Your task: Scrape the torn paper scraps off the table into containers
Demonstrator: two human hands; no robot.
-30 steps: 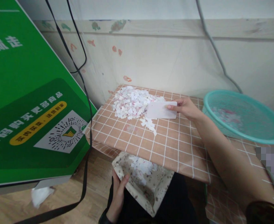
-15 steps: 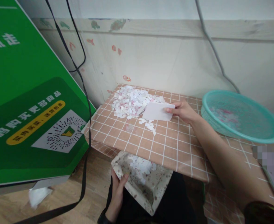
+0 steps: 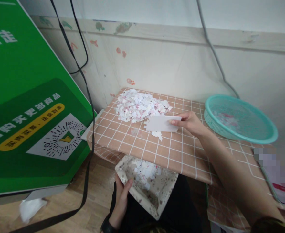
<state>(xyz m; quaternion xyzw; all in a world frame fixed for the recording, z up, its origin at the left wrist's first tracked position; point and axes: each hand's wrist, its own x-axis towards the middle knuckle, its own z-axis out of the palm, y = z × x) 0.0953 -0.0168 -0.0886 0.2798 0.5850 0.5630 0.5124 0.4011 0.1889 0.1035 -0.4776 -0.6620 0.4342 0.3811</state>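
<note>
White card (image 3: pixel 160 124) pinched in your right grip (image 3: pixel 192 124), over the worktop (image 3: pixel 176 153), just in front of a heap (image 3: pixel 140 105) of torn paper. The card is a flat oblong; its long axis runs left to right, almost level in your view, and its free short end points left, away from your grip. One broad face is turned toward you. The grip is closed on the card's right end, thumb on the near face and fingers behind, so nearly all of the card reaches out to the left of it. A few scraps show past the card's left end and below its lower edge; whether that edge touches the worktop, you cannot tell. Below the worktop's front edge, your left grip (image 3: pixel 123 191) is closed on the left side of a speckled tray (image 3: pixel 163 187), thumb over the rim. The tray holds more scraps, and one corner points toward you. To the right of your right grip sits a turquoise basket (image 3: pixel 214 124) with some paper inside. A green sign (image 3: pixel 36 84) stands at the left.
</note>
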